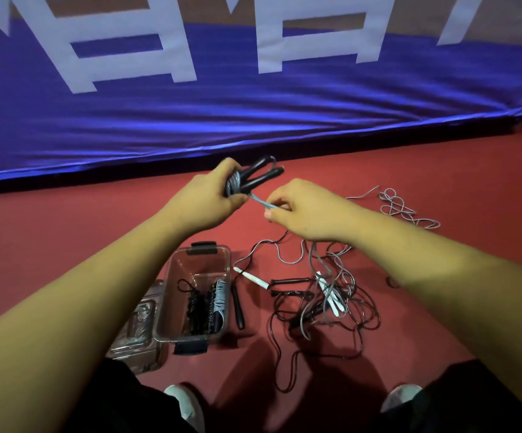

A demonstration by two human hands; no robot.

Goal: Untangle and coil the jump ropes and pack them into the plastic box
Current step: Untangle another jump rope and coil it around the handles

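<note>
My left hand [214,195] grips a coiled grey jump rope with two black handles [261,176] sticking out to the right. My right hand [297,207] pinches the grey cord's free end [261,203] just beside that bundle. A clear plastic box [172,295] stands open on the red floor below my left forearm, with coiled black and grey ropes [208,304] inside. To its right lies a tangle of grey and black ropes [325,295] with black and white handles.
The box's clear lid [138,335] lies left of the box. A loose grey rope [406,210] sprawls at the right. A blue banner with white letters [253,104] hangs along the far floor edge. My shoes [186,404] show at the bottom.
</note>
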